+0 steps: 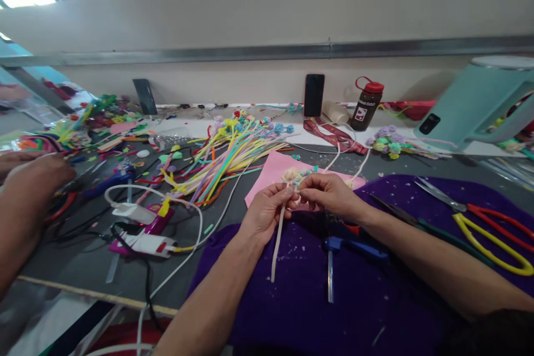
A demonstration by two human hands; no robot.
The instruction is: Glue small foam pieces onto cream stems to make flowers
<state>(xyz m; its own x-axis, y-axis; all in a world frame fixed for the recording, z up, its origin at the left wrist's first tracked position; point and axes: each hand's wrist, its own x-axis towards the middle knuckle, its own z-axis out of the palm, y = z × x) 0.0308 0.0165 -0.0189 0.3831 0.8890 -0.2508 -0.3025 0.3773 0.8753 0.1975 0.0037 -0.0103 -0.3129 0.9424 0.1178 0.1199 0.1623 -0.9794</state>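
My left hand [267, 208] pinches a cream pipe cleaner [278, 247], whose long stem hangs down over the purple cloth. At its upper end is a cream, flower-like bundle [291, 174] with small teal bits beside it. The fingers of my right hand [329, 194] close on the same piece just below that bundle; the exact spot is hidden by the fingertips. Beneath both hands lies a pink sheet [267, 172]. A blue-handled glue gun [354, 246] rests on the purple cloth [292, 300], below my right hand.
Yellow-and-red-handled scissors [463, 208] lie at right. Many coloured pipe-cleaner stems [229, 158] spread left of centre, near a power strip [142, 236] with trailing cables. A dark bottle [367, 104], a phone [314, 94] and a teal kettle [471, 103] stand behind. Another person's hand [39, 178] works at left.
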